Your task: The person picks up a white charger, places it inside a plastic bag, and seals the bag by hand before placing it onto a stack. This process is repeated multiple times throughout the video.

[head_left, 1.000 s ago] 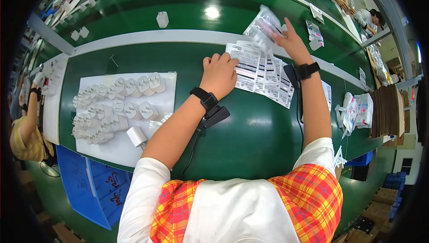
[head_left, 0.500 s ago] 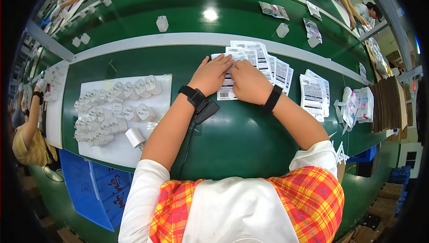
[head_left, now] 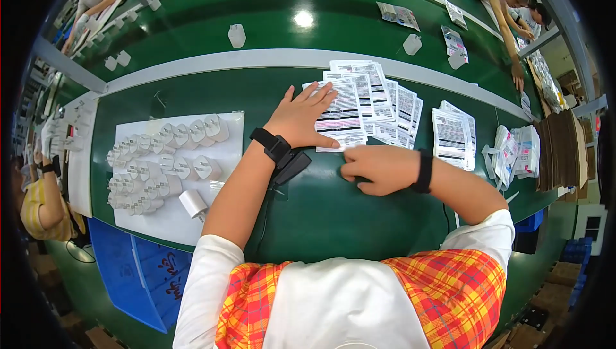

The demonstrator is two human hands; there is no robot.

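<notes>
My left hand (head_left: 300, 116) lies open on a white printed sheet (head_left: 344, 106), fingers spread across its left side and thumb along its lower edge. That sheet lies on top of a fanned-out pile of similar printed sheets (head_left: 403, 113). My right hand (head_left: 384, 169) is at the sheet's lower right corner, its fingers curled in. Whatever it may hold is hidden by the fingers. Each wrist wears a black band, and the left one has a small black box (head_left: 292, 167) with a cable.
At left, several white plug adapters (head_left: 168, 136) stand on a white board (head_left: 138, 220), one lying apart. More printed sheets (head_left: 453, 136), plastic packets (head_left: 515, 150) and stacked brown cardboard (head_left: 559, 150) are at right. A white rail (head_left: 212, 61) crosses behind. Co-workers sit around; a blue bin (head_left: 138, 272) is below.
My right hand has moved down and right, from the middle of the sheets to the lower corner. My left fingers have spread out. At far right a co-worker's arm has reached forward.
</notes>
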